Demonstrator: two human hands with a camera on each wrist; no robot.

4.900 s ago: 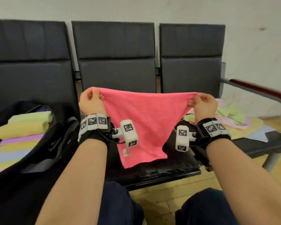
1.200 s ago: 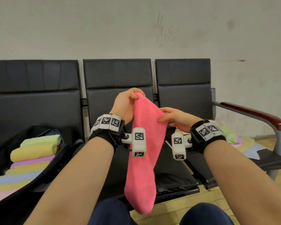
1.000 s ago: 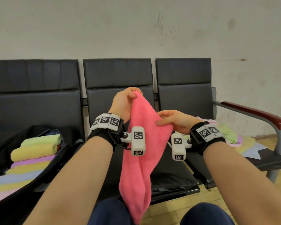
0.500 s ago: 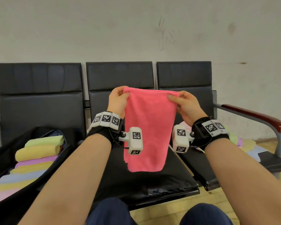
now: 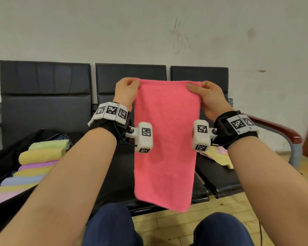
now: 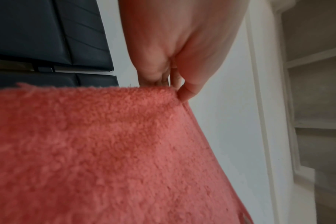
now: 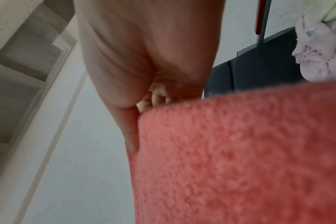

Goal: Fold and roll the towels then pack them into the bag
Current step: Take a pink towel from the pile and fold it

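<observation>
- The pink towel (image 5: 165, 142), folded into a tall narrow panel, hangs in the air in front of the middle seat (image 5: 121, 167) of a row of black chairs.
- The left hand (image 5: 126, 91) pinches its top left corner, thumb and fingers curled onto the edge.
- The right hand (image 5: 209, 96) pinches the top right corner the same way, thumb lying across the near face.
- The towel's lower edge hangs free above the person's knees.
- At the left, an open black bag (image 5: 5, 157) holds rolled towels (image 5: 41, 153) in green, yellow, purple and blue.
- On the right seat lie loose towels (image 5: 219, 155), partly hidden behind the right wrist.
</observation>
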